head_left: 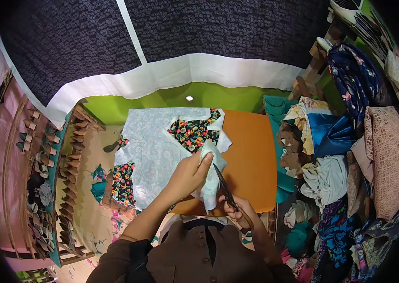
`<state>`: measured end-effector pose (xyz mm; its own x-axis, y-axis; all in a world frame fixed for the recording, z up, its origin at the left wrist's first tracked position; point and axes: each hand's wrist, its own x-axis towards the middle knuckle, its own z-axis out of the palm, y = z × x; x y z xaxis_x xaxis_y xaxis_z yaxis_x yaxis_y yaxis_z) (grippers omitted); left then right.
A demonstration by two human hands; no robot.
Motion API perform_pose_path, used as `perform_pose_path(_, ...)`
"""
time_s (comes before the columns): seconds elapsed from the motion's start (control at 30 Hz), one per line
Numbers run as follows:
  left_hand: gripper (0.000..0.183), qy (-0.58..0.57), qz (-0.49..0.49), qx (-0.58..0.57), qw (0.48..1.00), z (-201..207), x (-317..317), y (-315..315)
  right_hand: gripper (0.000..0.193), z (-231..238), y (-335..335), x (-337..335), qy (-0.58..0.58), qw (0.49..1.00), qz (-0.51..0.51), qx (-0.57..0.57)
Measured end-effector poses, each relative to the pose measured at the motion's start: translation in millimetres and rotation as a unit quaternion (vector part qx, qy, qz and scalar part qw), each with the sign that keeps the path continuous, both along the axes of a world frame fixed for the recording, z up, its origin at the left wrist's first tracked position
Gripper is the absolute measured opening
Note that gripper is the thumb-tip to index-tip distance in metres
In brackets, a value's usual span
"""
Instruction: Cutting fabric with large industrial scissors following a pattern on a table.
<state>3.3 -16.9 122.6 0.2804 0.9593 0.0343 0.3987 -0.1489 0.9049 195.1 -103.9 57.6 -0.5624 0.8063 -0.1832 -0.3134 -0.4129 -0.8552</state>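
A pale blue patterned cloth (152,151) lies spread over an orange table (249,155), with a black floral fabric (194,133) showing beneath it. My left hand (187,175) pinches a raised fold of the pale cloth (212,162) near the table's front edge. My right hand (239,212) grips dark scissors (224,187), whose blades point up into that held fold. Part of the black floral fabric (123,183) also hangs off the table's left side.
A heap of mixed fabrics (345,155) is piled to the right of the table. A wooden rack with shaped pieces (44,184) stands at the left. Fabric scraps (99,181) litter the floor. A dark patterned curtain with a white band (176,73) hangs behind.
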Motion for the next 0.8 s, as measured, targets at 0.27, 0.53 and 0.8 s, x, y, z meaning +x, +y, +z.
perform_pose_path(0.27, 0.029, -0.165, -0.020, -0.124, 0.978, -2.5, -11.5, 3.7, 0.034, -6.9, -1.3, 1.0, 0.093, 0.985, -0.024, -0.142)
perform_pose_path(0.53, 0.054, -0.119, -0.055, -0.124, 0.984, 6.0, -22.3, 4.6, 0.048, -15.0, -1.9, 4.6, -0.085, 0.995, -0.020, 0.046)
perform_pose_path(0.8, 0.073, -0.015, -0.031, -0.092, 0.995, 20.5, -19.3, 2.4, 0.070, -0.4, 3.2, 2.1, -0.199, 0.965, -0.035, 0.166)
